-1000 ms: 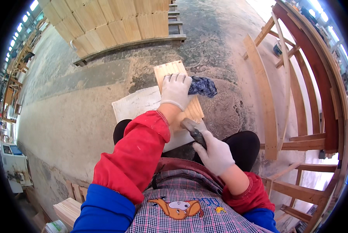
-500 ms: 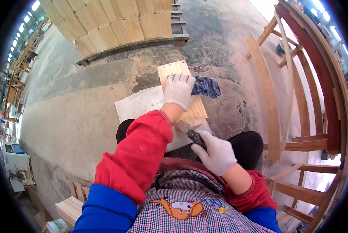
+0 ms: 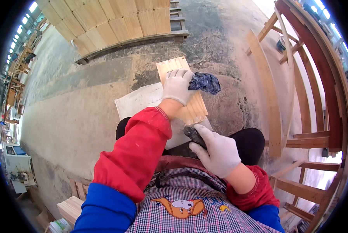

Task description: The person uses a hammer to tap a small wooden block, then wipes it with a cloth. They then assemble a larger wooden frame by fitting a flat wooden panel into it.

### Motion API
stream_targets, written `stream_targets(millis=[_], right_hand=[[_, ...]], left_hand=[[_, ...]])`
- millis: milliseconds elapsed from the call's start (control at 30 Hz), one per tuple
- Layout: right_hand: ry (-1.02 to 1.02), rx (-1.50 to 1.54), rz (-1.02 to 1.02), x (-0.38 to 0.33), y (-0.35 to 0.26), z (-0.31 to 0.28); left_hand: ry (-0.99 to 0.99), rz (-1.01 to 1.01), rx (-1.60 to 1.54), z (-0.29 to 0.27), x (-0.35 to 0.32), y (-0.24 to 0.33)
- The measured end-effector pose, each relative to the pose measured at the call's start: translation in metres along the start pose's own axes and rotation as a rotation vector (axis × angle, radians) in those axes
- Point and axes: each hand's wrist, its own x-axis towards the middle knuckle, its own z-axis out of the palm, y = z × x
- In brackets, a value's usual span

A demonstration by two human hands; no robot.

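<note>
A pale wooden board point(image 3: 192, 109) with notches along its far end slants in front of me, over a whitish sheet point(image 3: 137, 100). My left hand point(image 3: 177, 86), in a white glove, rests on the board with fingers curled. A crumpled dark blue rag point(image 3: 205, 83) sticks out from its thumb side. In my right hand point(image 3: 219, 153), also gloved, is a putty knife with a black, rough-looking handle point(image 3: 194, 136). Its blade points at the board's near end and shows only faintly; I cannot tell whether it touches the wood.
Stacked wooden panels point(image 3: 115, 19) stand on a pallet point(image 3: 143, 39) ahead. On the right is a wooden rack point(image 3: 331, 93) with a long plank point(image 3: 265, 93) leaning by it. More wood pieces point(image 3: 70, 208) and a white tub point(image 3: 60, 225) are at lower left. My knees flank the sheet.
My right hand has shifted slightly right and down, and the knife's blade has turned toward the board's near end. My left hand and the rag have moved slightly.
</note>
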Motion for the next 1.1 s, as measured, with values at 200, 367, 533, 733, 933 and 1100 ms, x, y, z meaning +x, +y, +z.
stream_targets(millis=[200, 367, 533, 733, 933, 1100], right_hand=[[0.013, 0.181, 0.076, -0.006, 0.001, 0.013], [-0.140, 0.097, 0.185, 0.008, 0.005, -0.005], [0.200, 0.294, -0.020, -0.008, -0.006, -0.007], [-0.088, 0.039, 0.105, 0.003, 0.019, 0.012], [0.143, 0.301, 0.045, -0.003, -0.008, -0.008], [-0.133, 0.035, 0.106, 0.003, 0.016, 0.017]], left_hand=[[0.043, -0.015, -0.068, 0.009, 0.000, -0.005], [0.082, -0.019, -0.040, 0.007, 0.003, -0.007], [0.020, -0.035, -0.077, 0.008, 0.001, -0.002], [0.040, -0.008, -0.037, 0.005, 0.006, -0.007], [0.036, -0.004, -0.060, 0.010, 0.001, -0.005], [0.027, -0.026, -0.070, 0.007, 0.003, -0.006]])
